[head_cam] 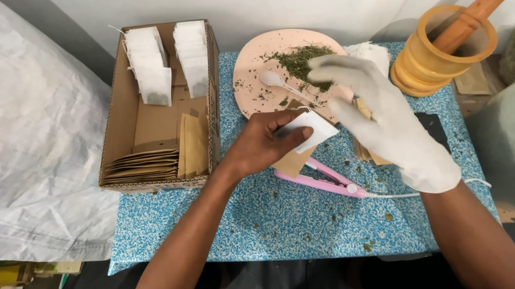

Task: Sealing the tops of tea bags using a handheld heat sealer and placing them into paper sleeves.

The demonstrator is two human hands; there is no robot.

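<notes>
While your left hand (264, 142) pinches the small white tea bag (312, 129) between thumb and fingers above the blue speckled bench (265, 220), your gloved right hand (382, 118) hovers beside it, fingers loosely spread and holding nothing. That bag looks feather-light, limp and easy to tear; grip its top edge gently, near the pink sealer (328, 181).

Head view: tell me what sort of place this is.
Probably a small home workshop for hand-packing herbal tea bags. Dried herbs lie on a pink plate, a box holds filled bags and paper envelopes, and a wooden mortar stands by.
</notes>
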